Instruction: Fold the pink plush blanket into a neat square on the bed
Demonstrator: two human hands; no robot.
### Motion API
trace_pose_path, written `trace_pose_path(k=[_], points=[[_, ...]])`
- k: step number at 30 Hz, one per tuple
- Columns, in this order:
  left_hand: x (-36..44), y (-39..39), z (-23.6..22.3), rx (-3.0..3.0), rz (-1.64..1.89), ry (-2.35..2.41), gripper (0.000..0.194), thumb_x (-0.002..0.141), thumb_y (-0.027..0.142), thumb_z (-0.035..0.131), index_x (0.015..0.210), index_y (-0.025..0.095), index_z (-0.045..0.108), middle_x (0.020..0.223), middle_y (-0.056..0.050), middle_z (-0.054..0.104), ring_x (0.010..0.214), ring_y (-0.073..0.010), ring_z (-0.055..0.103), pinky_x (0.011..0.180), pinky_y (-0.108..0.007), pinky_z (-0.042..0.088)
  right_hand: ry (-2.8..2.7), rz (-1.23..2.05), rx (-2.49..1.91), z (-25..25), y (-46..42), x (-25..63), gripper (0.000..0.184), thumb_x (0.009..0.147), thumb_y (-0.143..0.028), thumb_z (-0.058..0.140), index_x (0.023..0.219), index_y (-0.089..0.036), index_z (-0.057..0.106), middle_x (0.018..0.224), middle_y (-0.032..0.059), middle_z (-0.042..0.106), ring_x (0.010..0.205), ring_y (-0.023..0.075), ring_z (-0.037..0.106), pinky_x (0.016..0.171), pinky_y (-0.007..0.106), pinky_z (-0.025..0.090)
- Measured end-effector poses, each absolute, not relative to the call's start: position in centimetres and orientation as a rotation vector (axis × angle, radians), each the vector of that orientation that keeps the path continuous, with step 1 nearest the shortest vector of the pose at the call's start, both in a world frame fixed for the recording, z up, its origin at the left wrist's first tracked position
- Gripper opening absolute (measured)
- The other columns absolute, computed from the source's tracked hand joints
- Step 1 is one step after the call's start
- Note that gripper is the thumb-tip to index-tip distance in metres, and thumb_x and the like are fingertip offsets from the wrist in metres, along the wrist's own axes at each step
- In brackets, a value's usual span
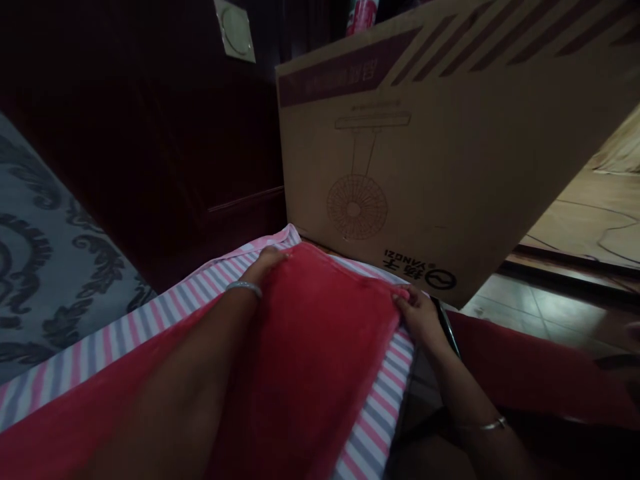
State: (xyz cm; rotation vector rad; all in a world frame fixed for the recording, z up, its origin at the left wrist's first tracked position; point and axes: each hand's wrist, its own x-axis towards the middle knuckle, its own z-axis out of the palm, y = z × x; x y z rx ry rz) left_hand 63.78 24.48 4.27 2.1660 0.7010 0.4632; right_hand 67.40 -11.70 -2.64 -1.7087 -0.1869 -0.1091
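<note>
A red cloth (325,333) lies spread over a pink, grey and white striped sheet (125,327) in front of me. My left hand (267,261) rests on the cloth's far left corner, fingers curled over its edge. At the far right corner my right hand (417,310) pinches the cloth's edge between its fingers. A silver bangle sits on each wrist.
A large cardboard box (450,153) printed with a fan drawing stands right behind the cloth. Dark wooden furniture (175,147) fills the back left. A grey patterned fabric (45,253) lies at left. Tiled floor (540,307) shows at right, below the box.
</note>
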Motion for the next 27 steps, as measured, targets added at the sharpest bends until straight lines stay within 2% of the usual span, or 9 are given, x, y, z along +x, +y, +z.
trace_pose_path(k=[2,5,7,12,16,21,24,27], points=[[64.7,24.5,5.5,2.214,0.57,0.688,0.017,0.081,0.03,0.066,0.091,0.016,0.066,0.087,-0.005,0.069,0.089,-0.0216,0.063,0.075,-0.029,0.048,-0.197,-0.177,-1.627,-1.6,-11.6,67.8,0.041,0.058,-0.05,0.065,0.087,-0.021,0.065,0.08,0.0038,0.066,0.075,0.0225,0.059,0.07,0.034,0.045],[65.7,24.8,6.5,2.352,0.758,0.687,0.024,0.091,0.027,0.051,0.112,0.02,0.061,0.116,-0.005,0.067,0.11,-0.02,0.058,0.091,-0.029,0.044,-0.188,-0.33,-1.542,-0.8,-11.1,68.6,0.04,0.061,-0.048,0.066,0.09,-0.022,0.064,0.085,0.0039,0.066,0.076,0.021,0.058,0.073,0.033,0.046],[66.1,25.0,6.0,2.505,0.758,0.74,0.026,0.094,0.025,0.047,0.116,0.02,0.059,0.121,-0.008,0.065,0.113,-0.0216,0.058,0.094,-0.031,0.043,-0.174,-0.36,-1.564,-1.2,-10.6,69.1,0.039,0.062,-0.049,0.064,0.089,-0.021,0.064,0.081,0.0035,0.065,0.075,0.0207,0.057,0.072,0.033,0.045],[66.3,25.2,2.1,2.657,0.57,0.832,0.027,0.09,0.02,0.05,0.114,0.018,0.062,0.125,-0.017,0.062,0.115,-0.0311,0.06,0.095,-0.039,0.044,-0.129,-0.337,-1.809,-3.7,-10.0,69.6,0.035,0.065,-0.05,0.058,0.086,-0.022,0.064,0.073,0.0035,0.064,0.071,0.0226,0.057,0.07,0.034,0.044],[66.8,25.3,1.2,2.697,0.503,0.84,0.031,0.094,0.023,0.044,0.12,0.016,0.061,0.13,-0.02,0.06,0.12,-0.0329,0.058,0.099,-0.041,0.042,-0.121,-0.37,-1.903,-3.8,-10.0,69.6,0.035,0.068,-0.049,0.055,0.088,-0.022,0.066,0.075,0.0051,0.067,0.073,0.0236,0.058,0.069,0.033,0.044],[65.8,27.0,3.5,2.692,0.325,0.809,0.031,0.093,0.033,0.051,0.112,0.014,0.066,0.119,-0.017,0.069,0.11,-0.0282,0.064,0.089,-0.032,0.046,-0.125,-0.346,-1.958,-3.4,-10.1,69.6,0.038,0.069,-0.049,0.055,0.091,-0.02,0.068,0.076,0.0069,0.068,0.074,0.0247,0.059,0.068,0.034,0.044],[63.0,28.5,4.9,2.68,0.207,0.816,0.031,0.092,0.039,0.051,0.091,0.015,0.07,0.098,-0.012,0.074,0.095,-0.0256,0.068,0.078,-0.028,0.048,-0.107,-0.351,-1.935,-3.6,-10.2,69.6,0.042,0.068,-0.051,0.055,0.091,-0.019,0.069,0.074,0.0067,0.068,0.072,0.0247,0.059,0.068,0.034,0.044],[60.4,29.4,5.8,2.669,0.122,0.811,0.03,0.084,0.045,0.062,0.074,0.017,0.068,0.083,-0.007,0.073,0.084,-0.0244,0.068,0.07,-0.027,0.048,-0.105,-0.388,-1.908,-4.0,-10.0,69.6,0.043,0.067,-0.053,0.055,0.09,-0.019,0.069,0.07,0.0055,0.067,0.068,0.024,0.058,0.065,0.034,0.042]])
